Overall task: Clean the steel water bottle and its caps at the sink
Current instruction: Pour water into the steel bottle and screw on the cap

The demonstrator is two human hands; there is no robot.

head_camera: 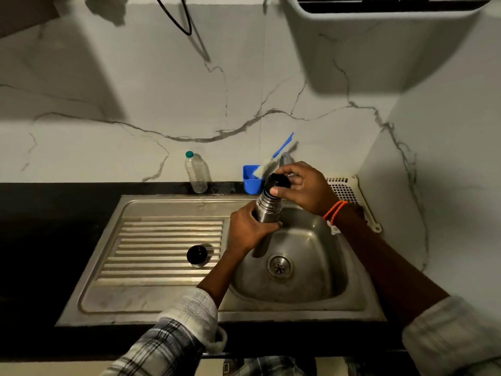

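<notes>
1. Two hands share the steel bottle (267, 210) above the sink (303, 267): the left hand (248, 229) wraps its body to steady it, probably so drips fall into the basin.
2. The right hand (305, 185) has fingers curled around the black cap (278, 181) on the bottle's neck (likely twisting it).
3. Another black cap (197, 255) sits on the draining board, well apart.

The bottle (267, 210) is bare steel with a black cap (277, 183); a second black cap (197, 255) sits apart. Blue cup (252, 181), blue stick (283, 145). Sleeve (173, 340) is white with dark plaid. Orange wrist thread (334, 210). Wall (135, 90) is white marble (grey veins); counter (54, 240) black.
</notes>
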